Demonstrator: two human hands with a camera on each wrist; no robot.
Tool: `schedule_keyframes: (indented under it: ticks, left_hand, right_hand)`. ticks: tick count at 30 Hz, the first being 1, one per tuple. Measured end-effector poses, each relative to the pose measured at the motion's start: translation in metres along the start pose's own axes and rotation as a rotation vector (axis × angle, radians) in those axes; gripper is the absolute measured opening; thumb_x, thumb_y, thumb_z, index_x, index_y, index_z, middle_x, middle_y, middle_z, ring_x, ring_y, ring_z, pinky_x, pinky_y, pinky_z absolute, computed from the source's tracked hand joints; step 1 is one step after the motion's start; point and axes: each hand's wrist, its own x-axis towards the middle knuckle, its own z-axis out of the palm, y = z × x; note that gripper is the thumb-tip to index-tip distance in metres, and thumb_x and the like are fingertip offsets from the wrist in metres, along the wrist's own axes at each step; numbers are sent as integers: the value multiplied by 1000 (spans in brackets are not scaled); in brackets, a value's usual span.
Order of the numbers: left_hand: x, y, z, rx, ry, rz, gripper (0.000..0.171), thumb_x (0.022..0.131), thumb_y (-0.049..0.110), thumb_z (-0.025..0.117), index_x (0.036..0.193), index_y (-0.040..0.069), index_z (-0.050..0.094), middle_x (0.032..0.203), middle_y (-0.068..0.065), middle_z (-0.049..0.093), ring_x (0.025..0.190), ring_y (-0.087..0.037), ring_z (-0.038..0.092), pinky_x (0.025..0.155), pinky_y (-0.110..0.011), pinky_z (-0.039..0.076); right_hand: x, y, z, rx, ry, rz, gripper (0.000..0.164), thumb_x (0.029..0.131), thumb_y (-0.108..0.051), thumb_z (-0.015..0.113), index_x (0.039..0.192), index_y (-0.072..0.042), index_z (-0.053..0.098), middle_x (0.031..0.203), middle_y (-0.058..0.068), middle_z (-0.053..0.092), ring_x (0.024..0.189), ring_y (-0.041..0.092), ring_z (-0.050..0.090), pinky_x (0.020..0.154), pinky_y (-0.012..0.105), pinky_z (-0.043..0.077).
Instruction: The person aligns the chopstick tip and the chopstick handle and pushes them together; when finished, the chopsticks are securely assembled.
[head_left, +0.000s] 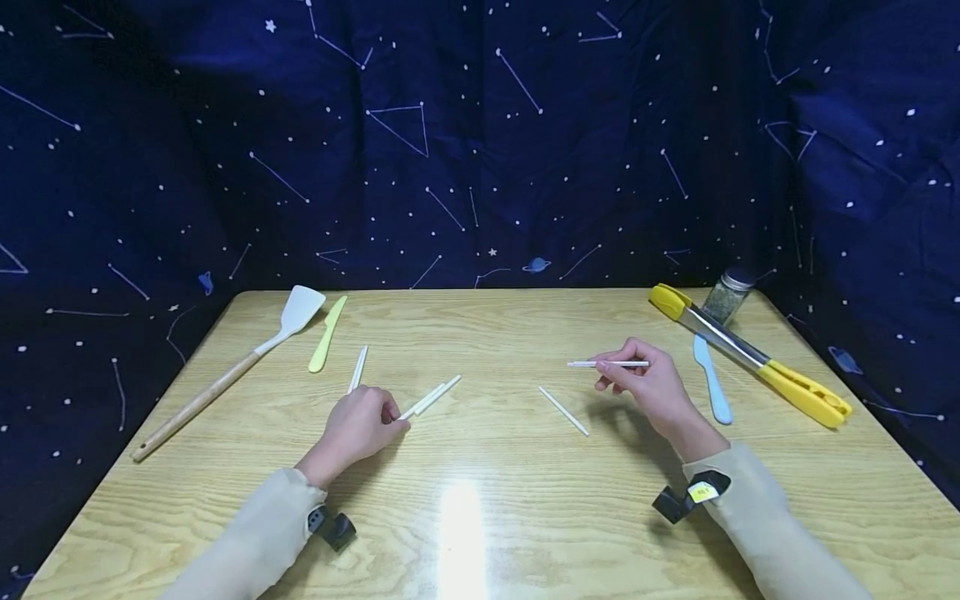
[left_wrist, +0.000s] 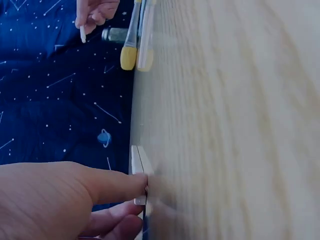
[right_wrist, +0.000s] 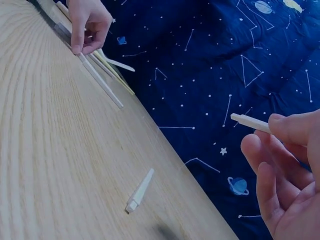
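Observation:
My left hand (head_left: 363, 423) is low over the left half of the table, its thumb and fingers pinching the near end of a white stick (head_left: 417, 403). A second white stick (head_left: 442, 393) lies alongside that one. Just beyond the same hand, two more white sticks (head_left: 359, 365) lie close together, partly hidden by it. Raised above the table on the right, my right hand (head_left: 651, 386) pinches another white stick (head_left: 628, 363) between thumb and fingers. In the right wrist view this stick's narrower stepped tip (right_wrist: 235, 117) points away from the hand. A single white stick (head_left: 564, 411) lies between the hands.
A white spatula (head_left: 300, 308) with a wooden handle and a yellow-green knife (head_left: 327, 335) lie at the left. At the right are yellow-tipped tongs (head_left: 750, 354), a blue knife (head_left: 712, 382) and a spice jar (head_left: 726, 297). A dark star-patterned cloth (head_left: 480, 167) hangs behind the wooden table (head_left: 525, 492).

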Motion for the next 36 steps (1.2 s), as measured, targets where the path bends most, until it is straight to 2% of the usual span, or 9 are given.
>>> schedule_keyframes:
  ticks: [5, 10, 19, 24, 30, 36]
  left_hand:
    - [0, 2, 4, 25, 29, 6, 15, 77, 13, 74, 64, 11, 67, 58, 3, 58, 50, -10, 45, 48, -26, 37]
    - [-1, 1, 4, 34, 76, 14, 15, 76, 11, 72, 62, 10, 65, 56, 3, 57, 49, -9, 44, 48, -26, 37]
    - [1, 3, 2, -84, 108, -21, 12, 81, 7, 68, 71, 6, 62, 59, -1, 57, 48, -9, 45, 44, -22, 35]
    - [2, 10, 2, -165, 120, 27, 9, 83, 7, 70, 77, 6, 64, 70, -3, 66, 53, -7, 54, 49, -21, 43]
    - [2, 22, 1, -251, 123, 78, 9, 85, 9, 72, 78, 10, 65, 73, 0, 65, 54, -8, 43, 51, -22, 36]
    - [1, 34, 1, -281, 148, 116, 8, 85, 10, 73, 81, 12, 66, 74, 3, 62, 62, -10, 42, 56, -23, 35]
  right_hand:
    - [-2, 1, 0, -6, 3, 6, 13, 92, -5, 62, 82, -11, 58, 90, -14, 71, 66, 5, 66, 61, 23, 50]
    - [-1, 1, 1, -12, 0, 12, 12, 93, -6, 62, 83, -11, 57, 91, -15, 70, 66, 5, 66, 62, 23, 50]
    - [0, 3, 2, -13, -7, 6, 14, 93, -5, 61, 83, -14, 59, 91, -14, 70, 65, 4, 65, 61, 21, 50]
    - [0, 3, 2, -17, -15, 2, 14, 93, -6, 62, 83, -15, 60, 91, -13, 70, 65, 5, 65, 61, 21, 50]
    - [0, 2, 7, 0, -33, 2, 16, 93, -3, 61, 82, -16, 60, 91, -12, 71, 65, 5, 64, 60, 21, 49]
    - [-2, -2, 15, -22, -52, 27, 15, 93, -4, 61, 82, -16, 60, 91, -12, 71, 65, 7, 65, 62, 22, 50]
